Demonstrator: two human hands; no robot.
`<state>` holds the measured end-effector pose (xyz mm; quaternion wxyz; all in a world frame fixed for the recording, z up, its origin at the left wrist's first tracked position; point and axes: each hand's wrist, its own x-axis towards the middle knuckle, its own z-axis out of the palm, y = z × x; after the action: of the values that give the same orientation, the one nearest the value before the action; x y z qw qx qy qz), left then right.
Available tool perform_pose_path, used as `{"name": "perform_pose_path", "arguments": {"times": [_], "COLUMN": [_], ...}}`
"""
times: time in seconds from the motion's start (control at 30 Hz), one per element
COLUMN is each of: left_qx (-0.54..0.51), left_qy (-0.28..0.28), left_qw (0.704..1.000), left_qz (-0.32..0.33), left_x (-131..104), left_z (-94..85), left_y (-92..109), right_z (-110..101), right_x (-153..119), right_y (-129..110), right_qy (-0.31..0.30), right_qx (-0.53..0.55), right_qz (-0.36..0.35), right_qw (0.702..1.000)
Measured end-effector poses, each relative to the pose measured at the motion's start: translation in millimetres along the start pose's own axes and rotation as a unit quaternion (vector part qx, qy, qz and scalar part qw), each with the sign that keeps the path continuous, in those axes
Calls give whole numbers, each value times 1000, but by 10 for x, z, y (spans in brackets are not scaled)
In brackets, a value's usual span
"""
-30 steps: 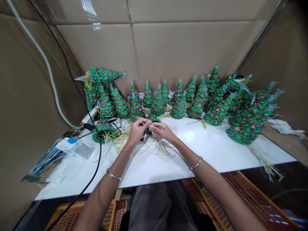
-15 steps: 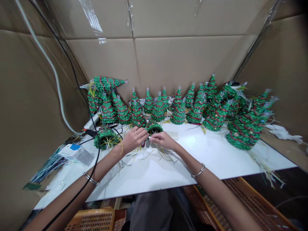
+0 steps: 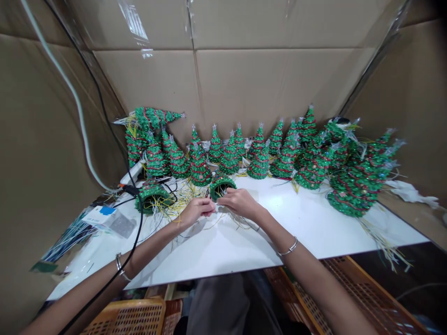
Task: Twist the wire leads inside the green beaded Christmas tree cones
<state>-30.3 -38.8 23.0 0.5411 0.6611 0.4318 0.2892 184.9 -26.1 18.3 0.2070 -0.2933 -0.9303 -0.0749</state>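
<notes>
A small green tinsel tree (image 3: 217,180) lies on its side, its hollow base facing me, with thin white and yellow wires (image 3: 240,219) trailing out. Just below the opening, my left hand (image 3: 198,210) is closed, fingers pinched on something too small to make out. My right hand (image 3: 239,203) is closed at the right edge of the opening, fingertips close to the left ones; what it grips is hidden, probably too thin to see. Left of my hands, another tree (image 3: 153,199) lies with its base toward me, wires spilling out.
Several upright green trees (image 3: 258,160) line the back of the white table (image 3: 300,223). A black cable (image 3: 140,218) hangs across my left forearm. A plastic packet (image 3: 111,220) and wire bundles (image 3: 68,237) lie at the left. Orange crates (image 3: 129,316) stand below the table.
My left hand has moved down from the tree's base, its fingers now curled together. My right hand has shifted slightly right and turned over the wires. The opening of the tree shows more.
</notes>
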Motion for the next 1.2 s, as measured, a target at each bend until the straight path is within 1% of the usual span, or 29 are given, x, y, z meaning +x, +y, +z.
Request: {"name": "perform_pose_path", "arguments": {"times": [0.07, 0.1, 0.13, 0.17, 0.23, 0.3, 0.33, 0.37, 0.4, 0.47, 0.5, 0.53, 0.57, 0.6, 0.63, 0.67, 0.7, 0.73, 0.77, 0.8, 0.87, 0.9, 0.93, 0.97, 1.0, 1.07, 1.1, 1.13, 1.2], "left_qx": [-171, -221, -245, -244, -164, 7, 119, 241, 355, 534, 597, 643, 673, 690, 695, 688, 671, 640, 593, 528, 346, 238, 129, 27, -60, -168, -178, -157, -29], "left_qy": [0, -5, -13, -20, -28, -19, -9, 12, 31, 66, 74, 75, 70, 60, 50, 42, 41, 44, 50, 57, 63, 60, 53, 44, 32, 11, 1, -4, 12], "left_qw": [980, 965, 956, 956, 978, 999, 992, 965, 918, 794, 733, 680, 638, 610, 598, 603, 627, 667, 721, 785, 909, 956, 985, 998, 998, 983, 981, 985, 999], "left_qz": [-104, -139, -160, -164, -126, -37, 26, 101, 175, 282, 317, 344, 366, 385, 397, 401, 394, 379, 354, 320, 224, 164, 102, 41, -11, -73, -80, -71, -2], "left_x": [15, 18, 19, 20, 27, 53, 74, 99, 127, 185, 211, 233, 251, 263, 271, 274, 274, 273, 271, 269, 268, 270, 272, 274, 274, 264, 254, 241, 210], "left_z": [52, 69, 77, 77, 62, 42, 38, 40, 47, 70, 80, 85, 83, 75, 61, 44, 29, 18, 15, 22, 67, 101, 138, 173, 201, 222, 211, 185, 101], "left_y": [-18, -20, -15, 0, 61, 162, 222, 284, 346, 458, 505, 543, 573, 592, 599, 594, 577, 548, 508, 459, 348, 294, 245, 205, 175, 150, 152, 159, 180], "right_z": [7, 15, 26, 38, 66, 86, 89, 86, 79, 55, 41, 26, 13, 1, -12, -24, -37, -51, -66, -80, -101, -106, -107, -102, -93, -67, -54, -43, -30], "right_x": [-12, -19, -26, -34, -51, -68, -77, -85, -93, -107, -112, -116, -118, -119, -119, -117, -115, -112, -109, -105, -98, -95, -92, -90, -89, -90, -91, -94, -100], "right_y": [11, 16, 24, 34, 73, 135, 172, 211, 249, 315, 338, 355, 365, 368, 367, 361, 352, 341, 328, 315, 290, 278, 267, 258, 252, 244, 244, 245, 250], "right_qy": [9, 13, 18, 25, 47, 76, 91, 103, 112, 123, 125, 126, 127, 126, 123, 118, 113, 108, 103, 101, 95, 92, 88, 83, 79, 78, 80, 84, 93], "right_qx": [-15, -19, -20, -17, 9, 53, 76, 96, 112, 130, 134, 135, 134, 132, 130, 127, 121, 113, 103, 91, 64, 50, 35, 21, 10, -4, -6, -4, 2], "right_qz": [-14, -18, -22, -24, -17, 8, 26, 43, 60, 85, 91, 93, 92, 90, 88, 86, 84, 82, 79, 76, 69, 64, 58, 50, 42, 28, 23, 21, 25], "right_qw": [1000, 1000, 999, 999, 999, 996, 993, 989, 986, 980, 979, 978, 979, 979, 980, 981, 983, 984, 986, 988, 991, 992, 994, 995, 996, 997, 997, 996, 995]}}
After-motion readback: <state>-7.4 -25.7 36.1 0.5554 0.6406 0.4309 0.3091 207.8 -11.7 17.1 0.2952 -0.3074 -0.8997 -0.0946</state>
